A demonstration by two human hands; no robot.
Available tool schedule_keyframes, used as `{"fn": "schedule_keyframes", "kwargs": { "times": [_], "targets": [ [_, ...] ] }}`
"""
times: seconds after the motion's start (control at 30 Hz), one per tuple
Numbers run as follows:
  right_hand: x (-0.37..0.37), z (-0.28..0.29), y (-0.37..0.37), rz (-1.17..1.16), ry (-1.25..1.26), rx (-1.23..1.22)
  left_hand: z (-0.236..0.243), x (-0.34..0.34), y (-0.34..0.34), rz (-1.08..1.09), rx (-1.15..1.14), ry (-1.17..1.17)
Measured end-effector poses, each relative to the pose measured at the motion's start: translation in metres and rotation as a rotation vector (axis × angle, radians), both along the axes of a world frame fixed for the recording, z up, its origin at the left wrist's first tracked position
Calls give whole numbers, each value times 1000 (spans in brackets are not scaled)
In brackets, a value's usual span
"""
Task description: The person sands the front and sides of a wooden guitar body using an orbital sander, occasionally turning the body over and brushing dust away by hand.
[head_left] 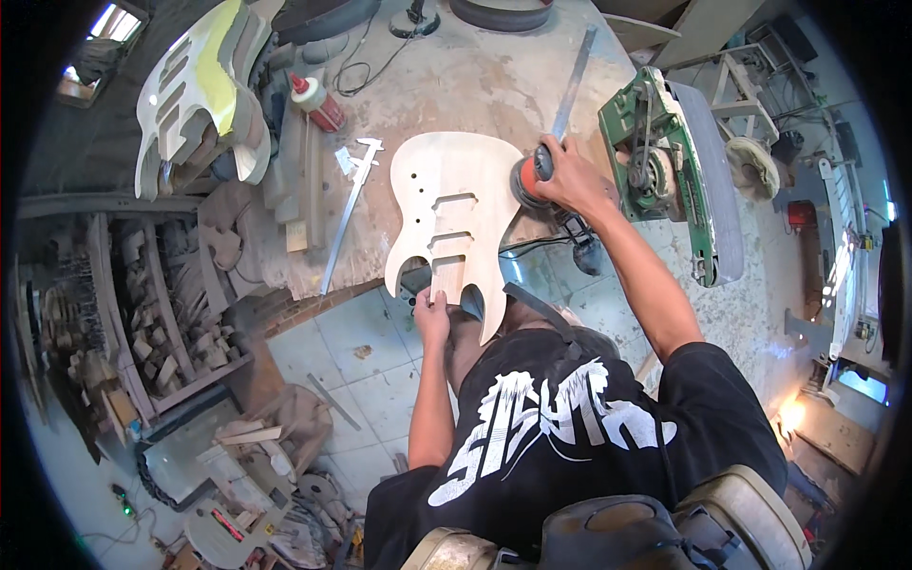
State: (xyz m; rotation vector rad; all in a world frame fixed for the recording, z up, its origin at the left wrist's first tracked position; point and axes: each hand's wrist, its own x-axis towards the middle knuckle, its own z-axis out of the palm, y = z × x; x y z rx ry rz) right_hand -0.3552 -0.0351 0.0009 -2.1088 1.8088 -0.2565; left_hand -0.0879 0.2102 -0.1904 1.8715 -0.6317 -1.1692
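An unfinished pale guitar body [456,209] lies flat on the wooden bench [361,104], its two horns overhanging the front edge toward me. My left hand [431,313] grips its near end, between the horns. My right hand [570,174] is closed round an orange and black round sander [528,185] at the body's right edge; the sander's underside is hidden. Left of the body lie a steel caliper [347,216] and a red-and-white glue bottle [326,112]. A long steel ruler [578,71] lies beyond my right hand.
Several stacked guitar bodies [180,95] sit at the bench's upper left. A green belt sanding machine [627,142] stands at the right, close to my right arm. Cables [356,85] lie on the bench. A rack of wood offcuts [161,313] fills the left side, above a tiled floor [347,366].
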Motion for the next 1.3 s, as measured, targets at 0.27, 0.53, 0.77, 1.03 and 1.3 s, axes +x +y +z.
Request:
{"fn": "schedule_keyframes", "kwargs": {
  "times": [0.27,0.53,0.77,1.03,1.3],
  "targets": [
    [-6,-10,-21,40,-27,8,-11,-5,2,142,-18,219],
    [-51,1,24,-188,-96,-100,18,-5,-6,225,68,413],
    [-82,18,85,-332,-193,-130,110,-37,-24,191,-34,577],
    [-87,12,127,-342,-217,-118,183,-62,-68,112,-216,707],
    [-88,6,143,-385,-206,-121,205,-66,-89,81,-248,793]
  ]
}}
